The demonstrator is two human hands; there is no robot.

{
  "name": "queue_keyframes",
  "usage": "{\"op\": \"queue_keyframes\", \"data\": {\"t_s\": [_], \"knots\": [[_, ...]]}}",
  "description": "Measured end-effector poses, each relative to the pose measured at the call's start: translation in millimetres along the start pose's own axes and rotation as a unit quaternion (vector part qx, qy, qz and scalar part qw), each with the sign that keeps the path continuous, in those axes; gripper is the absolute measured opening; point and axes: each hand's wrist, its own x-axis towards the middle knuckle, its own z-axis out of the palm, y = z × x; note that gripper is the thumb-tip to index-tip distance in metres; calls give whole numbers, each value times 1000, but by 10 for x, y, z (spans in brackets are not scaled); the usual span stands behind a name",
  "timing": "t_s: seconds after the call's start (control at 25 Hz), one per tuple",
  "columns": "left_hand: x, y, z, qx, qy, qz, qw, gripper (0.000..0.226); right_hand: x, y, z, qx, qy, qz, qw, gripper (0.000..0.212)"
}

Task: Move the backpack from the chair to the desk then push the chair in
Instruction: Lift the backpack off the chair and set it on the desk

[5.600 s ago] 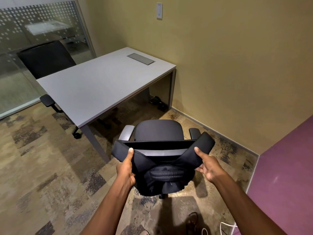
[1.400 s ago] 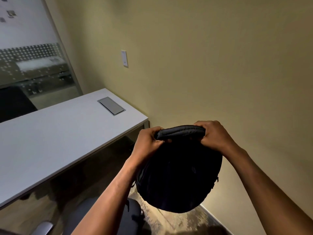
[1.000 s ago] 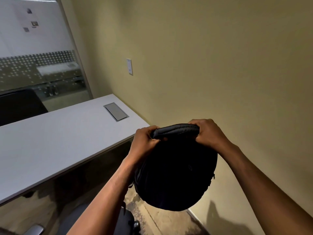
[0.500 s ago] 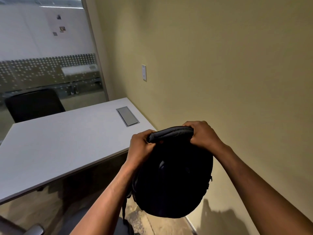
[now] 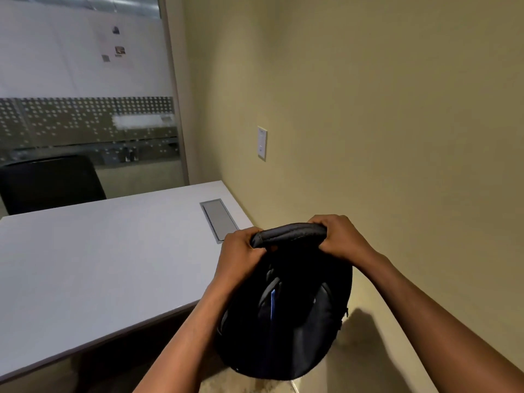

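Note:
A black backpack (image 5: 286, 316) hangs in the air beside the near right corner of the white desk (image 5: 107, 268), its lower part below the desk top's level. My left hand (image 5: 238, 256) and my right hand (image 5: 337, 236) both grip its padded top handle, one at each end. The chair that held the backpack is out of view below the frame.
A grey cable hatch (image 5: 219, 219) is set into the desk near the wall. The yellow wall with a white switch plate (image 5: 262, 143) runs close on the right. A second black chair (image 5: 51, 182) stands behind the desk in front of a frosted glass partition (image 5: 85, 123).
Since the first frame I let go of the chair back and lifted the backpack with both hands. Over the last second the view turned left and the desk takes up more of the frame.

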Motion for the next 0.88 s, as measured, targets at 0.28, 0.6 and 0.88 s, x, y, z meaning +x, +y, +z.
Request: {"op": "queue_keyframes", "data": {"t_s": [0.28, 0.6, 0.88], "knots": [[533, -263, -77, -22, 73, -37, 996, 5, 850, -124, 202, 11, 14, -28, 999, 50], [1080, -397, 10, 0, 186, -90, 979, 12, 1604, -159, 411, 2, 47, 97, 994, 47], [1744, -460, 160, -2, 282, -126, 951, 19, 2458, -194, 337, 176, -68, 41, 981, 30]]}}
